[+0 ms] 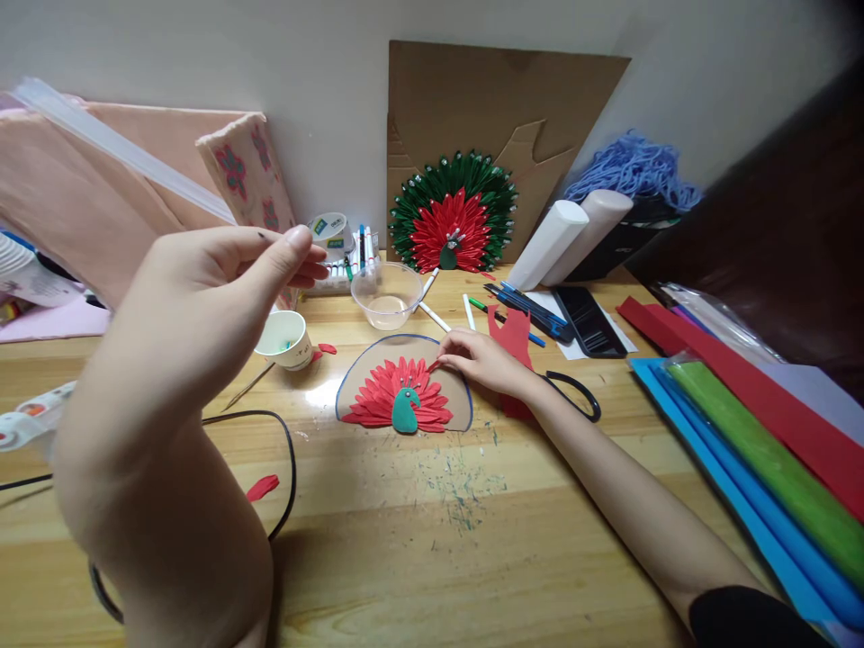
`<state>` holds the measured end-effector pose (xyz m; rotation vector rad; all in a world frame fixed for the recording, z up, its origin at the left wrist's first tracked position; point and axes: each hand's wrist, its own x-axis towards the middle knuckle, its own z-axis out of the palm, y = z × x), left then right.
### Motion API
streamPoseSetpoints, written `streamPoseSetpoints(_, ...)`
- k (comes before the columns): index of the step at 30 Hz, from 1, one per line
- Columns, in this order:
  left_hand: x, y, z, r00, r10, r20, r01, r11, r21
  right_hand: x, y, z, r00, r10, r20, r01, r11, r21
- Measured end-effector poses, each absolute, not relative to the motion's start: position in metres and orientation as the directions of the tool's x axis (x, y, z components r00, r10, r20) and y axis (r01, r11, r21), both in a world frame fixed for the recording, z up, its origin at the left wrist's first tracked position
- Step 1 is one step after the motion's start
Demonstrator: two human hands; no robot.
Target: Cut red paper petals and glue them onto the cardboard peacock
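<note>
On the table lies a half-round cardboard fan outlined in blue. Red paper petals spread over it around a green peacock body. At the fan's upper right edge, my right hand pinches a slim red petal, fingertips close to the other petals. My left hand is raised at the left, well above the table, thumb pressed toward the curled fingers; whether anything is between them is hidden. A loose red petal lies below it, near a black cable.
A white paper cup and a clear bowl stand behind the fan. A finished red-and-green peacock leans upright on cardboard. Red paper scraps, scissors, a phone and coloured sheets lie to the right. A glue gun is at left.
</note>
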<state>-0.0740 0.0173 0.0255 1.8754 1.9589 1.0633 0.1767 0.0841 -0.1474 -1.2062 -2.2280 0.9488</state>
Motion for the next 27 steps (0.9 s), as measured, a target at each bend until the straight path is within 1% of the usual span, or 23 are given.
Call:
streamPoseSetpoints(2,-0.068,0.026,0.020,-0.090,0.957,0.277,0.765,-0.112,0.635,0.180,0.085,-0.139,-0.474,0.880,0.023,0.545,0.314,-0.778)
streamPoseSetpoints(3,-0.064,0.033,0.014,-0.050,0.972,0.229,0.759,-0.112,0.642,0.181,0.085,-0.134,-0.446,0.895,0.014,0.534,0.279,-0.798)
streamPoseSetpoints(6,-0.046,0.054,-0.014,0.163,0.986,0.041,0.732,-0.149,0.665,0.185,0.083,-0.116,-0.397,0.917,0.032,0.446,0.224,-0.866)
streamPoseSetpoints(9,-0.026,0.068,-0.042,0.406,0.911,-0.076,0.619,-0.213,0.756,0.187,0.078,-0.100,-0.384,0.923,0.034,0.328,0.171,-0.929)
streamPoseSetpoints(11,-0.017,0.071,-0.052,0.477,0.874,-0.092,0.557,-0.219,0.801,0.187,0.073,-0.092,-0.376,0.926,0.026,0.283,0.141,-0.949)
streamPoseSetpoints(15,-0.009,0.068,-0.055,0.509,0.850,-0.138,0.511,-0.170,0.842,0.186,0.067,-0.084,-0.346,0.938,0.036,0.256,0.131,-0.958)
streamPoseSetpoints(19,-0.007,0.065,-0.051,0.496,0.848,-0.186,0.541,-0.134,0.830,0.186,0.065,-0.081,-0.332,0.943,0.030,0.238,0.114,-0.965)
streamPoseSetpoints(27,-0.006,0.062,-0.051,0.458,0.870,-0.180,0.572,-0.134,0.809,0.186,0.063,-0.072,-0.319,0.947,-0.039,0.201,0.028,-0.979)
